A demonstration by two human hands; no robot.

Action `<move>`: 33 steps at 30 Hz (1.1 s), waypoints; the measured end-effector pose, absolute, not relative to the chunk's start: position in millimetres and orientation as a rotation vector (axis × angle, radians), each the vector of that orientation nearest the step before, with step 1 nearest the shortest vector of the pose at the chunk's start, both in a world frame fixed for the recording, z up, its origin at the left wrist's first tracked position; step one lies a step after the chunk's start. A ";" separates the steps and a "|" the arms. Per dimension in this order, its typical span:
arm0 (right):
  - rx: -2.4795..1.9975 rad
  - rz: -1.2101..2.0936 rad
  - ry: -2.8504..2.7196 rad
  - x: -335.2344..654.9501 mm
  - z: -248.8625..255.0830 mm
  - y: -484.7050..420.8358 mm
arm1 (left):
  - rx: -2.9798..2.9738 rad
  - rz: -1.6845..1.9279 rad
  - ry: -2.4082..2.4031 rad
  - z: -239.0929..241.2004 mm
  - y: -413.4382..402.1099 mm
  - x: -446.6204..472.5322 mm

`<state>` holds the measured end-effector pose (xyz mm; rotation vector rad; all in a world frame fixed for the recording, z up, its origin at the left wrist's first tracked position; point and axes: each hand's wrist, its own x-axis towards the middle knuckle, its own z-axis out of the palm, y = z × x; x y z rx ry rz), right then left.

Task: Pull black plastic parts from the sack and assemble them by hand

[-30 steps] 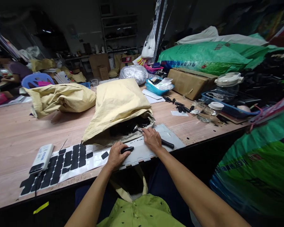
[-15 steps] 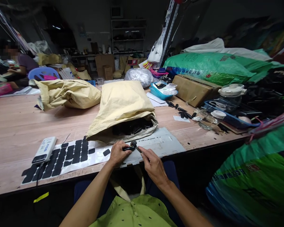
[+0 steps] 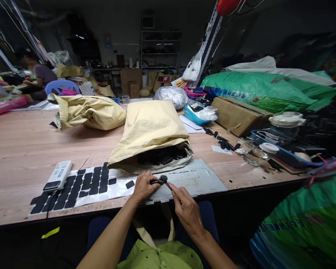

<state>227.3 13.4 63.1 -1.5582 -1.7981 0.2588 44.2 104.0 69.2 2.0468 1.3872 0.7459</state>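
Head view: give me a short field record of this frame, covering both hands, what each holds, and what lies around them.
Left hand: pinches a small black part at the near edge of the grey metal plate.
Right hand: grips a hand tool, its round head against the part.
Behind hands: open yellow sack with black parts inside.
Left of hands: sheet of black pads; white handheld device.
Surface: wooden table.
Others: seated person, far left.

L hand (image 3: pixel 143 185) pinches black part (image 3: pixel 154 182), R hand (image 3: pixel 187 210) holds tool (image 3: pixel 164 179) against it.
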 end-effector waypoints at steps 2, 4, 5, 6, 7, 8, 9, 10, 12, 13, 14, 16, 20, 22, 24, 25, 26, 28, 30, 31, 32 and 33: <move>-1.574 0.275 -1.809 229.9 61.0 14.4 | 2.041 0.759 1.389 69.1 103.6 44.3; -1.585 0.251 -1.792 235.1 61.4 22.1 | 2.036 0.768 1.388 69.7 103.1 44.3; -1.597 0.219 -1.776 239.1 62.8 29.2 | 2.037 0.770 1.385 70.3 102.9 44.2; -1.620 0.178 -1.755 243.9 64.6 38.4 | 2.043 0.769 1.382 71.0 102.7 44.0; -1.654 0.135 -1.741 249.4 66.6 49.1 | 2.052 0.767 1.380 71.7 102.5 43.7; -1.709 0.082 -1.726 255.5 68.3 60.7 | 2.064 0.763 1.379 72.5 102.3 43.4; -1.763 0.032 -1.734 261.6 69.4 72.4 | 2.077 0.756 1.379 73.2 102.1 43.2; -1.826 -0.018 -1.748 267.5 69.7 83.3 | 2.092 0.746 1.378 73.7 101.9 42.9; -1.945 -0.097 -1.776 276.8 67.4 100.4 | 2.111 0.722 1.383 74.0 101.9 42.5; -1.983 -0.137 -1.784 279.7 65.2 105.9 | 2.115 0.713 1.386 73.9 102.1 42.3; -2.009 -0.172 -1.791 281.4 62.7 109.5 | 2.119 0.705 1.388 73.7 102.7 42.2; -2.032 -0.223 -1.793 282.0 58.0 112.0 | 2.124 0.703 1.388 73.7 104.4 41.9; -2.038 -0.236 -1.791 280.4 54.9 109.9 | 2.142 0.703 1.351 76.6 102.4 42.1; -2.042 -0.233 -1.795 280.5 55.7 109.6 | 2.159 0.716 1.325 77.7 92.0 41.8; -2.051 -0.236 -1.798 280.9 56.5 110.0 | 2.210 0.742 1.267 76.1 73.5 39.8; -2.055 -0.241 -1.798 281.0 56.6 110.3 | 2.254 0.747 1.219 73.8 62.1 37.8; -2.057 -0.245 -1.798 281.0 56.6 110.5 | 2.306 0.739 1.167 70.5 50.3 35.3; -2.057 -0.252 -1.798 280.7 56.4 110.7 | 2.406 0.692 1.087 60.9 28.4 29.2; -2.055 -0.248 -1.799 280.2 56.2 110.4 | 2.475 0.634 1.070 48.3 12.4 23.3; -2.055 -0.244 -1.799 280.0 56.2 110.2 | 2.502 0.608 1.077 41.4 7.0 21.1; -2.055 -0.241 -1.798 279.8 56.1 110.0 | 2.531 0.585 1.082 34.8 3.0 19.8; -2.056 -0.241 -1.795 279.7 55.9 109.8 | 2.558 0.569 1.086 28.8 -0.2 19.3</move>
